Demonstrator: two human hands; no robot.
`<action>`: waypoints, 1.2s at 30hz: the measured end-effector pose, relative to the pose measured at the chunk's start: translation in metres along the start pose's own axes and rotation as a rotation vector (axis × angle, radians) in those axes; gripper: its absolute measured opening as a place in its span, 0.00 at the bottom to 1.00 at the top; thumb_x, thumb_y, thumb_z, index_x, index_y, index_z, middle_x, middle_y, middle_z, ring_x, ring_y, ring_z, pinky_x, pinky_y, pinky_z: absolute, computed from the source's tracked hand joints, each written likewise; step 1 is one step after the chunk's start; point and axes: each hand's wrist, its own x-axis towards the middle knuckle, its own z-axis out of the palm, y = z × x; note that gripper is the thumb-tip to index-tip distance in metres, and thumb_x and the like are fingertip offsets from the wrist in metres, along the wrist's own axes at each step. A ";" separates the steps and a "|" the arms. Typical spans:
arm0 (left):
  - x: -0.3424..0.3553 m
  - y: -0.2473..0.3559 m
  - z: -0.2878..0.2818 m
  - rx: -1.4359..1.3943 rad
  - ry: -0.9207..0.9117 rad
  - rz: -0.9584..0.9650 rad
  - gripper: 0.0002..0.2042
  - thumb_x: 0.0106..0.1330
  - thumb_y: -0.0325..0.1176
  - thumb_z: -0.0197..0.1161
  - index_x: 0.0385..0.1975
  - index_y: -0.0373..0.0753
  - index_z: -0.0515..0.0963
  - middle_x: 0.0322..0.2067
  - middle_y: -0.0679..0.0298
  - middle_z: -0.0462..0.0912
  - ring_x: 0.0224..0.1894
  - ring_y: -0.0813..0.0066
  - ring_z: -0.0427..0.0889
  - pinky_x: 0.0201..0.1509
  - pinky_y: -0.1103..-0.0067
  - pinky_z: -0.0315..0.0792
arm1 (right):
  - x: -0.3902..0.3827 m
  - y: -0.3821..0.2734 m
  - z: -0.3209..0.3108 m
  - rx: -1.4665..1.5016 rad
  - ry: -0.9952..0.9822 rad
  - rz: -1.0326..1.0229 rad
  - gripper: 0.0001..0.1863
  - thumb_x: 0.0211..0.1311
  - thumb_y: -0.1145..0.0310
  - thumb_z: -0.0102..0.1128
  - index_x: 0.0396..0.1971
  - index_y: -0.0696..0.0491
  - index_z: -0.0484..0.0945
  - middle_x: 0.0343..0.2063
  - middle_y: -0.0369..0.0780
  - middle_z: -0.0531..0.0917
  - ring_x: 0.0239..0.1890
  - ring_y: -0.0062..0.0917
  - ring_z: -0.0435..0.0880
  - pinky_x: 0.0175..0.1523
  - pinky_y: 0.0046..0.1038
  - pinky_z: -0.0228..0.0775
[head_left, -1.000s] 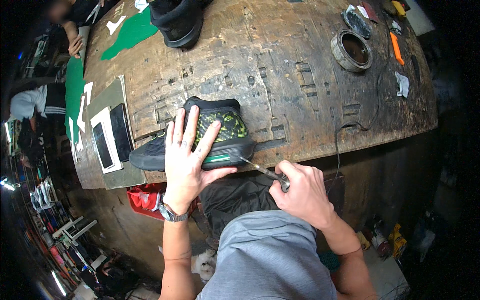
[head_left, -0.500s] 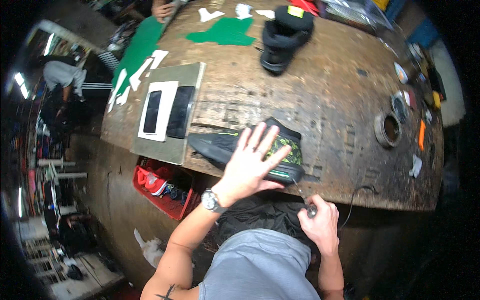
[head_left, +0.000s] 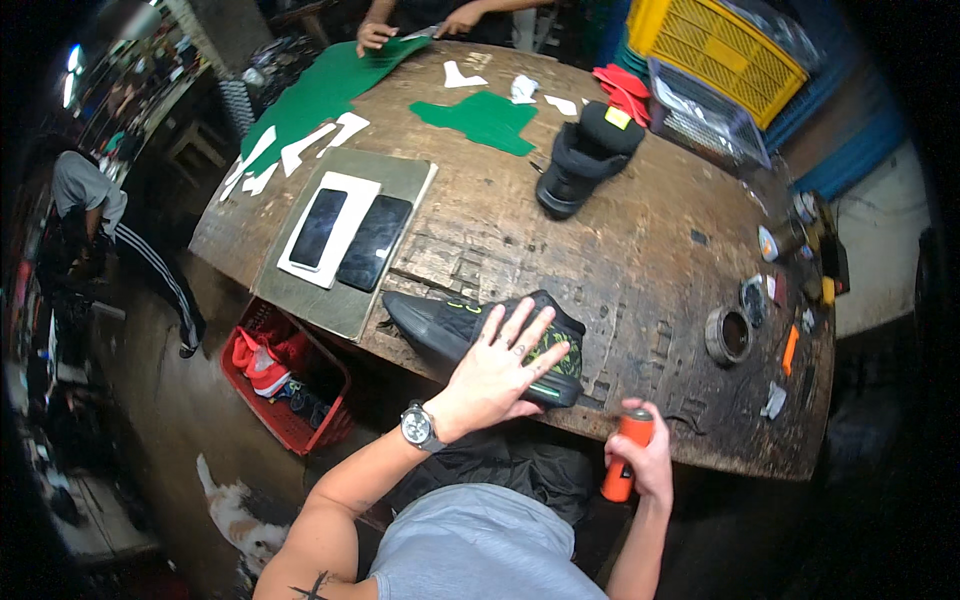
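Note:
A black shoe with a yellow-green pattern [head_left: 430,322] lies at the table's near edge, its toe to the left. My left hand [head_left: 505,370] rests on it with fingers spread flat, hiding part of its side. Beyond the edge, to the right of the shoe, my right hand [head_left: 650,455] is closed around an orange cylinder with a grey end [head_left: 633,428]. Its exact kind is unclear. Farther back stands a second black shoe [head_left: 580,165].
Two phones [head_left: 375,240] lie on a board at the left. A red basket [head_left: 325,430] sits below. Green sheet material [head_left: 480,120] and white cutouts lie farther back, near another person's hands [head_left: 375,38]. A round tin [head_left: 728,335] and orange cutter [head_left: 790,350] are at right.
The view has shifted, showing more of the far side. My left hand stays spread on the shoe. My right hand has turned, and the orange cylinder in it now shows clearly.

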 end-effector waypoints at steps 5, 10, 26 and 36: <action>-0.026 -0.014 -0.026 -0.093 0.222 -0.004 0.46 0.52 0.60 0.77 0.69 0.42 0.70 0.73 0.41 0.61 0.76 0.39 0.58 0.77 0.48 0.54 | -0.005 0.036 -0.009 0.013 0.019 -0.171 0.57 0.41 0.79 0.81 0.73 0.49 0.55 0.38 0.39 0.78 0.34 0.24 0.81 0.40 0.28 0.79; -0.070 -0.083 -0.034 -0.172 0.541 -0.459 0.53 0.49 0.52 0.82 0.74 0.37 0.62 0.72 0.41 0.63 0.75 0.43 0.62 0.78 0.59 0.57 | 0.010 0.021 -0.011 -0.254 0.054 -0.283 0.62 0.38 0.77 0.81 0.76 0.48 0.52 0.43 0.40 0.77 0.38 0.30 0.79 0.48 0.33 0.78; -0.101 -0.073 -0.008 -1.226 0.717 -0.675 0.37 0.63 0.28 0.75 0.71 0.31 0.63 0.51 0.61 0.80 0.49 0.77 0.80 0.57 0.79 0.75 | 0.081 -0.011 0.044 -0.824 0.380 -0.860 0.33 0.57 0.70 0.73 0.62 0.60 0.72 0.56 0.51 0.78 0.60 0.45 0.77 0.67 0.41 0.67; -0.106 -0.034 -0.047 -1.054 0.670 -0.825 0.21 0.75 0.37 0.64 0.64 0.35 0.77 0.51 0.65 0.84 0.46 0.82 0.83 0.40 0.82 0.85 | 0.082 0.018 0.070 -0.236 -0.011 -0.540 0.32 0.72 0.69 0.63 0.72 0.62 0.65 0.66 0.48 0.74 0.68 0.33 0.73 0.75 0.35 0.59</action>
